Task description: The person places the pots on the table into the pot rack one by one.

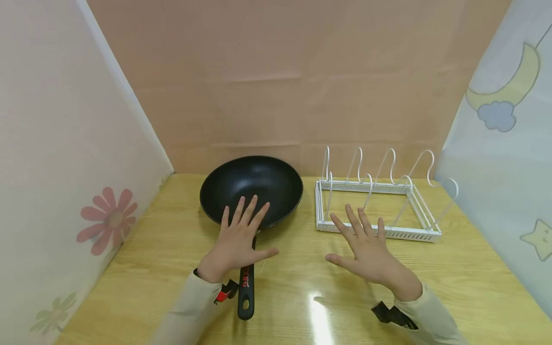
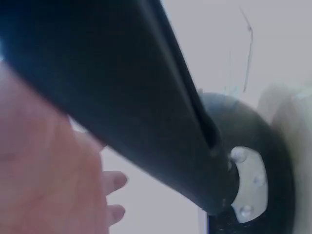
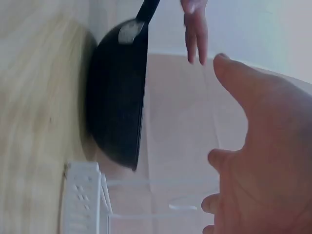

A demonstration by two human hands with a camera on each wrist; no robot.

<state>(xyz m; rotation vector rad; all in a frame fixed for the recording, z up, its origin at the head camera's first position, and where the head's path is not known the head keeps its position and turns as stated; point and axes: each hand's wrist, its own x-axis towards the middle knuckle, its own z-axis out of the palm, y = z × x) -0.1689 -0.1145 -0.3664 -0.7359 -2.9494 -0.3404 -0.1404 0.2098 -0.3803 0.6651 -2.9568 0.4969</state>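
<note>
Hovering over the handle (image 1: pixel 246 292) of the pan (image 1: pixel 251 175): left hand (image 1: pixel 236 244), fingers spread wide, nothing held. Pan sits mouth-up on the worktop (image 1: pixel 293 273). Right hand (image 1: pixel 365 251), right of the pan, also spread and free. White rack (image 1: pixel 414 234) right of the pan, not touching. Progress, my read: nothing done yet, all handling left.

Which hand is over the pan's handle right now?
The left hand: in the head view it hides part of the black handle, while the right hand is spread near the white rack.
</note>
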